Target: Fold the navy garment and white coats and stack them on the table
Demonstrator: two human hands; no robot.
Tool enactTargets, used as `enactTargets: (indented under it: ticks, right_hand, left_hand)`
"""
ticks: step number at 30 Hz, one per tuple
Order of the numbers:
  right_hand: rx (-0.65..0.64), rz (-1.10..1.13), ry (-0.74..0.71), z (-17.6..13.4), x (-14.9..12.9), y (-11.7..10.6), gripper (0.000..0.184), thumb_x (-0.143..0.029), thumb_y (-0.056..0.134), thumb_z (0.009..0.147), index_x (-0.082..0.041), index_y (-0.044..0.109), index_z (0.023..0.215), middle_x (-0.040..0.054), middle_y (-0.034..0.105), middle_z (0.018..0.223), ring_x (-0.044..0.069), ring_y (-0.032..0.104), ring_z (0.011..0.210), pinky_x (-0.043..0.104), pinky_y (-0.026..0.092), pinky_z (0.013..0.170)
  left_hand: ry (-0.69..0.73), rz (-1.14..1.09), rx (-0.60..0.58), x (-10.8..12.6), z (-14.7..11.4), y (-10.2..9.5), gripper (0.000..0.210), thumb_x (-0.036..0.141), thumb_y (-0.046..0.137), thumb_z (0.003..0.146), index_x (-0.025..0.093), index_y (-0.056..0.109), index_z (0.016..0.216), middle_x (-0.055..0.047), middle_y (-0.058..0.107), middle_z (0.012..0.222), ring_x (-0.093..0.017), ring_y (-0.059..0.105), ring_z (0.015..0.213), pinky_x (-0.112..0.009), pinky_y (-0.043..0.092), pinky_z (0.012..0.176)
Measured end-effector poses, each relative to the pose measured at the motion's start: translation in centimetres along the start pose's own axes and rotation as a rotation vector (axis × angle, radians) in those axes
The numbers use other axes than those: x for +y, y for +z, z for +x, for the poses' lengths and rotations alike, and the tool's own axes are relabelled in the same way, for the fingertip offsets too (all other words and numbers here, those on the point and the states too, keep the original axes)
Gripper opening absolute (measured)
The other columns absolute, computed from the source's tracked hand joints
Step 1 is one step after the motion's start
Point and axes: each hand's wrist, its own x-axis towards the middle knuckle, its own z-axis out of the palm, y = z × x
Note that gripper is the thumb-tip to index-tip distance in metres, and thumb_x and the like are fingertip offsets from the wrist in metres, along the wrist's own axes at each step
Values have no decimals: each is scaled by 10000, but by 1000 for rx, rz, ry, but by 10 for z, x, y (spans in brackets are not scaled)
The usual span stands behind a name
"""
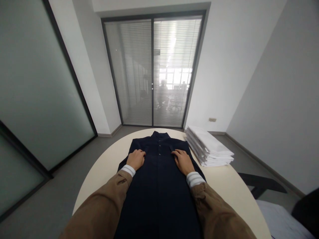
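Observation:
A dark navy shirt [159, 186] lies front up on a round cream table [99, 176]. Its collar points away from me, and a short row of buttons runs down from it. My left hand [136, 158] rests on the left side of the chest, fingers curled and pinching the cloth. On the other side, my right hand [183, 161] has its thumb and fingertips closed on the cloth beside a small dark flap. The sleeves lie partly under my forearms, and the shirt's lower end runs out of view.
A stack of folded white cloths or garments [209, 147] sits at the table's right rear edge. Beyond the table's right side are a dark chair part [261, 182] and a white sheet-like thing [281, 219]. A glass door with blinds [152, 73] stands behind.

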Motion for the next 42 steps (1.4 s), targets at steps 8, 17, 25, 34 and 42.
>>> enactTargets:
  ticks: [8,17,25,34,42]
  right_hand:
    - [-8,47,-28,1,4,5,423,-142,386,953,-200,676,1256,58,630,1342,199,517,1262,310,400,1080]
    - [80,78,-16,2,5,10,460,-179,423,940,-192,560,1380,72,551,1429,194,509,1292,322,381,1119]
    - [73,90,39,0,2,7,441,-175,452,913,-221,561,1337,81,575,1342,209,532,1220,306,415,1052]
    - [76,10,45,2,2,5,357,-255,450,955,-215,589,1282,94,641,1196,232,554,1122,323,413,989]
    - [-134,-34,121,2,3,21,645,-612,368,962,-300,368,1526,40,338,1598,297,242,1481,474,169,1188]
  left_hand:
    - [-51,12,24,10,8,12,369,79,423,930,210,678,1162,-107,619,1228,-237,564,1119,-337,522,861]
    - [-134,5,119,14,11,23,380,134,398,958,201,633,1249,-107,546,1349,-240,533,1154,-339,517,897]
    - [-201,69,76,17,10,17,275,170,405,952,163,647,1082,-133,613,1082,-268,598,1040,-354,509,800]
    - [-178,11,111,19,17,16,268,291,455,972,192,631,1148,-124,629,1182,-261,586,1110,-361,486,893]
    - [-61,-75,15,22,11,49,568,524,332,996,263,420,1493,-91,321,1600,-317,276,1467,-541,215,1175]
